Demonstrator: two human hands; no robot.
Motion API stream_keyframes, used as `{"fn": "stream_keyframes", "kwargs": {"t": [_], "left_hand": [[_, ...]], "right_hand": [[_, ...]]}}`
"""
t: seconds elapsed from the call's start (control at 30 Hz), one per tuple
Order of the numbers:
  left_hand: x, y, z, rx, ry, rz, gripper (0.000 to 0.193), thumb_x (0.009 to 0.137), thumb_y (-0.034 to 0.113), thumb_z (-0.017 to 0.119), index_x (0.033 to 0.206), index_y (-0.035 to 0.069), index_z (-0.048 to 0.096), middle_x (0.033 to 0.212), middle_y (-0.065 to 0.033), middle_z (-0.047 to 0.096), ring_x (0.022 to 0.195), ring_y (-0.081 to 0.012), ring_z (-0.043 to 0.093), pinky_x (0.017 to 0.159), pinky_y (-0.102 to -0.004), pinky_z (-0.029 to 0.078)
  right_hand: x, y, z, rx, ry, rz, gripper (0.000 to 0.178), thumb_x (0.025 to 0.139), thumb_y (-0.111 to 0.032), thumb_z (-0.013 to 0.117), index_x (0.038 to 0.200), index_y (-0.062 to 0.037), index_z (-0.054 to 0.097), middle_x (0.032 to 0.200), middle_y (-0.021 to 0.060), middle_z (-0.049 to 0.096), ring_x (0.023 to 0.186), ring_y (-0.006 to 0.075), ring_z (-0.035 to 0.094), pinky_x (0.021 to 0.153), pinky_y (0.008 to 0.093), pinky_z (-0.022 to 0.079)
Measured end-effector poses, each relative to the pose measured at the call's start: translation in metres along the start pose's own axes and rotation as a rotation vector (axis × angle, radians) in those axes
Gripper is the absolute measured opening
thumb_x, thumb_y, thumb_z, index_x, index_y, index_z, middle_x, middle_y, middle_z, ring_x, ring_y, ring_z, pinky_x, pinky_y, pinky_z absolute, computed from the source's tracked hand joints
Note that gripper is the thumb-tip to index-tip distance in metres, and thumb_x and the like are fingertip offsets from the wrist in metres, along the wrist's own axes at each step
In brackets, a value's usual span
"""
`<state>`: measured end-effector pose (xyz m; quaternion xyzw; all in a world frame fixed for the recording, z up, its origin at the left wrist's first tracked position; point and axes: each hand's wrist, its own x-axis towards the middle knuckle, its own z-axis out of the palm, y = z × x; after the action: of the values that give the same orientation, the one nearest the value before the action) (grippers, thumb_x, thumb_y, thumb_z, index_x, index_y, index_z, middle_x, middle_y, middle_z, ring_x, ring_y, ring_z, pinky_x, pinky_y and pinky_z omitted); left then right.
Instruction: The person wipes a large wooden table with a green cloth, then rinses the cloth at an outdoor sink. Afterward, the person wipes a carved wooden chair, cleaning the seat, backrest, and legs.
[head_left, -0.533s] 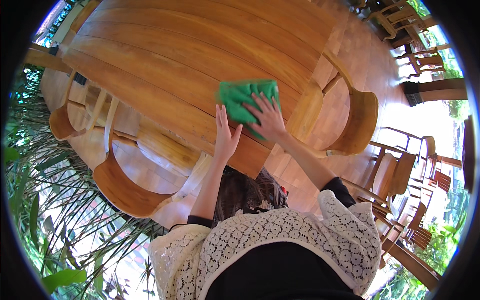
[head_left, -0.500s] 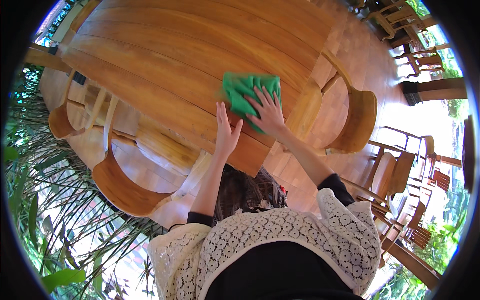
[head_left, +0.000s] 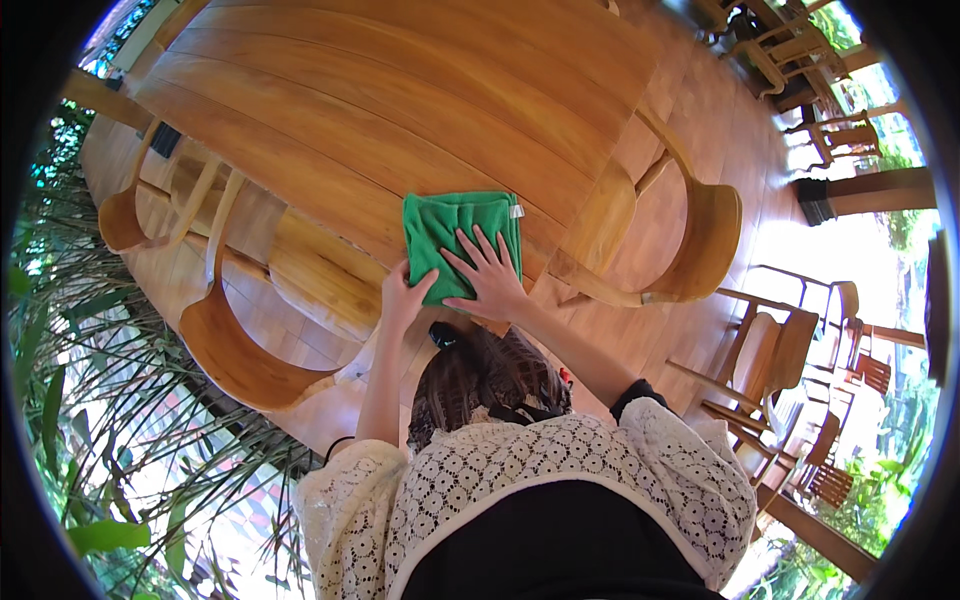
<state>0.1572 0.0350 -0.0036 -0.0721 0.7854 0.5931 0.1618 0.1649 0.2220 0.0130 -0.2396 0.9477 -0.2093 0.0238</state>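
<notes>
A folded green cloth [head_left: 432,225] with a small white tag lies on the near corner of the wooden table [head_left: 330,130]. My right hand [head_left: 490,277] rests flat on the cloth, fingers spread, holding it down from above. At the cloth's lower left edge is my left hand [head_left: 402,300]. Its thumb reaches onto the cloth and stands apart from the fingers, which sit beside the cloth's left edge along the table's side. I see no grip around anything there.
Wooden chairs with curved backs stand close by: one chair [head_left: 245,350] on the left, another chair [head_left: 705,240] on the right. Green plants [head_left: 90,370] border the left side. More chairs [head_left: 775,350] and a wooden post [head_left: 870,190] are farther right on the tiled floor [head_left: 690,130].
The green cloth has come nearer to me and slightly left, under my right hand, and now lies flatter. My left hand has drawn back from above the table to the cloth's edge.
</notes>
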Motion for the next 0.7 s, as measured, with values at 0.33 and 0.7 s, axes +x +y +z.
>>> {"fn": "stream_keyframes", "kwargs": {"t": [0.33, 0.7], "left_hand": [[-0.022, 0.004, 0.019, 0.121, 0.278, -0.100, 0.047, 0.082, 0.038, 0.054, 0.100, -0.005, 0.048, 0.084, -0.0192, 0.059, 0.081, -0.0267, 0.058, 0.070, -0.0337, 0.043], [-0.084, 0.019, 0.000, -0.774, 0.303, -0.137, 0.038, 0.089, 0.027, 0.046, 0.119, 0.003, 0.043, 0.112, -0.0042, 0.051, 0.100, -0.0110, 0.047, 0.084, -0.0256, 0.040]], "right_hand": [[-0.035, 0.019, -0.001, 0.123, 0.187, 0.485, 0.054, 0.072, -0.032, 0.064, 0.113, -0.0048, 0.041, 0.106, 0.0155, 0.042, 0.104, 0.0305, 0.041, 0.087, 0.0444, 0.032], [-0.014, -0.006, 0.017, 1.191, 0.025, 0.493, 0.028, 0.079, -0.014, 0.057, 0.101, -0.0102, 0.040, 0.096, 0.0052, 0.052, 0.089, 0.0154, 0.051, 0.075, 0.0293, 0.043]]}}
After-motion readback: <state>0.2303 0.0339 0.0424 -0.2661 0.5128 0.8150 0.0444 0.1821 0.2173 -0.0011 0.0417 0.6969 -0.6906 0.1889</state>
